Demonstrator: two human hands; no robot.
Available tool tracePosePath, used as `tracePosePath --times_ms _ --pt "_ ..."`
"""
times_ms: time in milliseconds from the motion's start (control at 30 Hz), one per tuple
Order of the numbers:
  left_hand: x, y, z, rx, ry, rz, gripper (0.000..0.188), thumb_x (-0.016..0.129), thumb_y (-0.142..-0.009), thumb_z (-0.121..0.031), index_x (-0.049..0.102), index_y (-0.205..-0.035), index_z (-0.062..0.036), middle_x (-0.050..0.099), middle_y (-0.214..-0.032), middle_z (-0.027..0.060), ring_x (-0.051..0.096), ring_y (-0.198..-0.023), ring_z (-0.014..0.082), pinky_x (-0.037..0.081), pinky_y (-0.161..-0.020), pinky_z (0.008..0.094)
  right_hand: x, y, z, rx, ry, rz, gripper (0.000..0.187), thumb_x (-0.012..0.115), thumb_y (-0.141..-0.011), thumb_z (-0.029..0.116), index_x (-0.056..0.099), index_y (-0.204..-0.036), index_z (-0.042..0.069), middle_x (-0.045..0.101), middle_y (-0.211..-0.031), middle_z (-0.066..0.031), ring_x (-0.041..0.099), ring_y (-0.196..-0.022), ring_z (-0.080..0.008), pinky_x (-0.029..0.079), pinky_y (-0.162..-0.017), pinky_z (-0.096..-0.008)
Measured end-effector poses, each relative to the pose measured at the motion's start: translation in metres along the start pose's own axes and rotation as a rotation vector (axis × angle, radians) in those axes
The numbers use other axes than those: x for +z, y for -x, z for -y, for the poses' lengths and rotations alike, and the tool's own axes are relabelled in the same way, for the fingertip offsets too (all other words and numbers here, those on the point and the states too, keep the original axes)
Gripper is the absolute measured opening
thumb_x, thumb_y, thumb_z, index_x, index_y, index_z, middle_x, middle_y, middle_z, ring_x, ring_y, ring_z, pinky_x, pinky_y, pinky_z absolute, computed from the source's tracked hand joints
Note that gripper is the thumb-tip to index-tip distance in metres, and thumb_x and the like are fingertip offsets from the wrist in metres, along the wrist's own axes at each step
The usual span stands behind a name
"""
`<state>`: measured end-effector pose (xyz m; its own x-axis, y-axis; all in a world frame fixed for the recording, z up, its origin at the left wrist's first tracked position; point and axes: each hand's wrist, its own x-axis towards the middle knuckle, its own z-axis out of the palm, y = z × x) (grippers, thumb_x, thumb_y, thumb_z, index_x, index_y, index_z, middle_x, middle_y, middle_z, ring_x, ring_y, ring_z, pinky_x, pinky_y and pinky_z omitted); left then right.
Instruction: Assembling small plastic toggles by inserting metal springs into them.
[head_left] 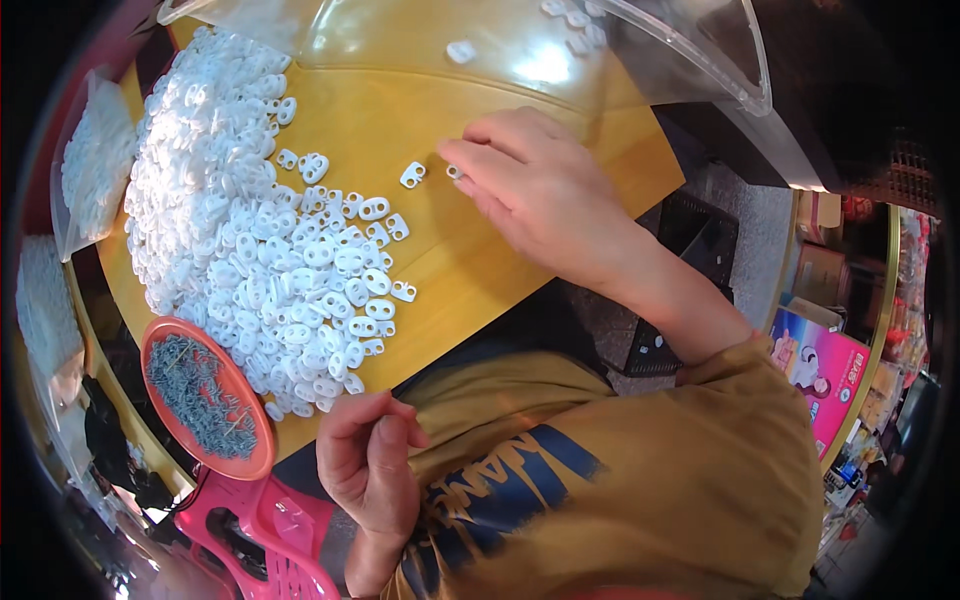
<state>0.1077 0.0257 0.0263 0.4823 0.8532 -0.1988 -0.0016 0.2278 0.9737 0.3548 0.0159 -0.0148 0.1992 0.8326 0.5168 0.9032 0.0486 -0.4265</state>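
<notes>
My right hand (545,185) is over the table, its thumb and fingertips pinching a small white plastic two-hole piece (454,172). A loose white two-hole piece (412,175) lies on the wood just left of those fingertips. My left hand (370,460) is in front of my shirt, near the table's front edge. Its fingers are curled in against the thumb, and whatever they may hold is hidden. A large pile of white oval two-hole pieces (220,190) covers the table's left side. Beside the pile's near end, an orange-red dish (262,440) contains many thin grey metal bits.
A clear plastic bin (420,45) at the far side has several white pieces in it. Clear bags of white pieces (95,165) stand at the left. A pink plastic stool (275,525) is below the dish. Black crates (695,240) and packed shelves (825,350) are at the right.
</notes>
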Motion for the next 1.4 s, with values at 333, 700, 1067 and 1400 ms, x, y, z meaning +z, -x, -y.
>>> tracePosePath --times_ms 333,700,1067,1400 --pt "0.001 0.006 0.000 -0.067 0.043 -0.017 0.017 0.051 -0.084 0.002 0.050 -0.101 0.0025 0.057 -0.083 0.0094 0.052 -0.062 0.0092 0.044 -0.057 0.0190 0.010 -0.004 -0.008 -0.103 -0.004 0.065 0.006 0.058 -0.072 0.008 0.055 -0.076 0.004 0.054 -0.074 -0.0096 0.052 -0.071 -0.0278 0.043 -0.063 -0.0366" --pt "-0.027 0.025 0.011 0.010 0.091 -0.042 0.022 0.051 -0.081 0.006 0.052 -0.102 0.0030 0.056 -0.083 0.0089 0.052 -0.063 0.0084 0.043 -0.059 0.0188 -0.012 0.016 0.099 0.461 -0.921 0.455 0.009 0.053 -0.086 0.010 0.055 -0.086 0.001 0.054 -0.075 -0.0019 0.049 -0.070 -0.0083 0.041 -0.063 -0.0217" --pt "-0.059 0.046 0.022 0.369 -0.400 -0.060 0.027 0.057 -0.071 0.009 0.056 -0.097 0.0007 0.050 -0.082 0.0067 0.047 -0.068 0.0123 0.039 -0.057 0.0220 0.021 0.047 0.157 1.072 -1.742 0.842 0.022 0.051 -0.088 0.009 0.046 -0.109 0.003 0.053 -0.087 -0.0003 0.052 -0.077 -0.0058 0.045 -0.071 -0.0206" --pt "-0.063 0.062 0.017 0.353 -0.420 -0.151 0.023 0.061 -0.072 0.008 0.059 -0.094 0.0000 0.057 -0.084 0.0082 0.054 -0.072 0.0173 0.044 -0.062 0.0246 0.025 0.062 0.169 0.859 -1.631 0.752 0.024 0.055 -0.084 0.000 0.046 -0.106 0.004 0.051 -0.090 0.0002 0.049 -0.082 -0.0037 0.042 -0.073 -0.0188"
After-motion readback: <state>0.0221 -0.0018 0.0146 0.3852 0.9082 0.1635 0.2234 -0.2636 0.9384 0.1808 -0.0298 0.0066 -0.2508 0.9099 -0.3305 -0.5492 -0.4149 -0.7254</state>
